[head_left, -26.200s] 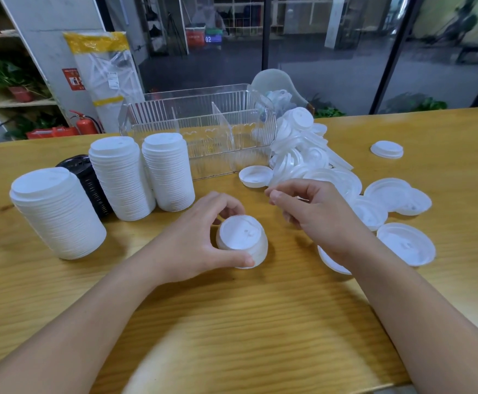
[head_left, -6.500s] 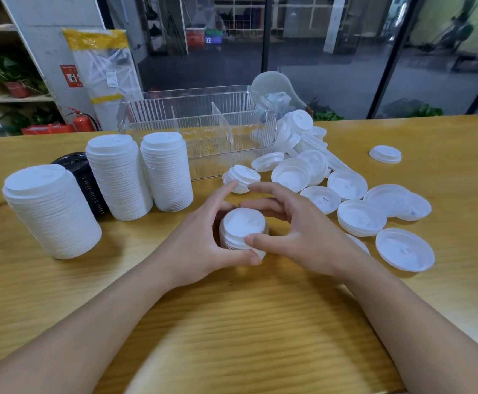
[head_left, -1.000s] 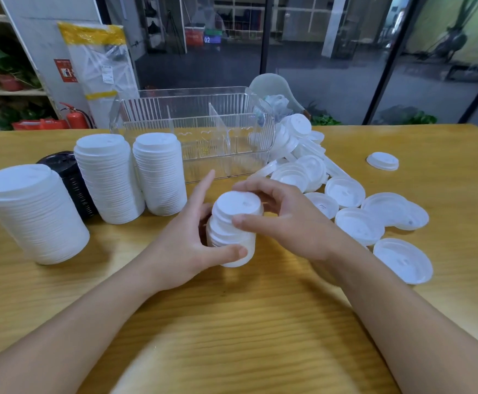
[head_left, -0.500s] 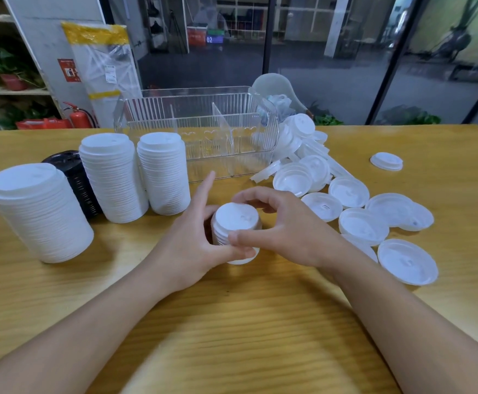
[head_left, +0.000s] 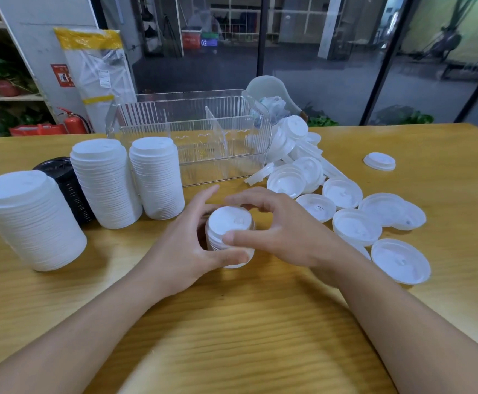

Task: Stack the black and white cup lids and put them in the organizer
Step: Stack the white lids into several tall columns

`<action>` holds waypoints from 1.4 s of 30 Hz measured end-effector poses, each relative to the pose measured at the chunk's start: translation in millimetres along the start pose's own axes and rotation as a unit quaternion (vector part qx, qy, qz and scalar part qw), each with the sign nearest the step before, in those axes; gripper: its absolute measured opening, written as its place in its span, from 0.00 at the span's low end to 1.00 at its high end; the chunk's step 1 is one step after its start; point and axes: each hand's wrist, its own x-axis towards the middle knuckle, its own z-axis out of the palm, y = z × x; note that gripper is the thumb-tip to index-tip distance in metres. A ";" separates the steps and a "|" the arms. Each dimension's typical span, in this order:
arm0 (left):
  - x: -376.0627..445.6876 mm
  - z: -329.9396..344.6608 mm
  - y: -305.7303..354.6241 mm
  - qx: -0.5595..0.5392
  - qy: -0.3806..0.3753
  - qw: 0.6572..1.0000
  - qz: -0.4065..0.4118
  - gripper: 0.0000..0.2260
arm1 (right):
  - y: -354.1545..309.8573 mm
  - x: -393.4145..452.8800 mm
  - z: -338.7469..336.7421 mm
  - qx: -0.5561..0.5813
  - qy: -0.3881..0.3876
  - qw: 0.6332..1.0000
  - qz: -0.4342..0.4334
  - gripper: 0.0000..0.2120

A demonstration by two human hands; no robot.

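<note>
At the center of the frame, both hands hold a short stack of white lids (head_left: 230, 233) on the table (head_left: 232, 322). The left hand (head_left: 188, 248) curls its fingers around it; the right hand (head_left: 283, 234) pinches its top lid, it seems. The clear organizer (head_left: 192, 137) stands behind, at upper center.

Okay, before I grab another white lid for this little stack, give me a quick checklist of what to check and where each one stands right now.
1. Small stack steadied: ok, left hand and right hand both grip it on the table.
2. Top lid seated flush: cannot tell, fingers cover the rim.
3. Loose white lids within reach: ok, spread just right of the right hand.
4. A hand free to pick: not ok, both are on the stack.
5. Organizer ready: ok, its visible compartments hold no lids.
6. Finished white stacks upright: ok; the black stack stands behind them.
</note>
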 end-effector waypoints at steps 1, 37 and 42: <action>-0.2 -0.2 -0.3 0.004 0.003 1.000 0.003 0.57 | 3.5 2.6 -2.6 0.015 0.020 1.000 0.005 0.24; -5.0 -2.5 17.6 -0.064 -0.018 0.995 0.068 0.29 | 10.5 7.7 -12.7 0.237 0.083 0.968 -0.001 0.21; -6.2 -3.6 16.4 -0.035 -0.023 0.996 0.072 0.33 | 11.1 4.0 -13.1 0.134 0.063 0.989 -0.017 0.35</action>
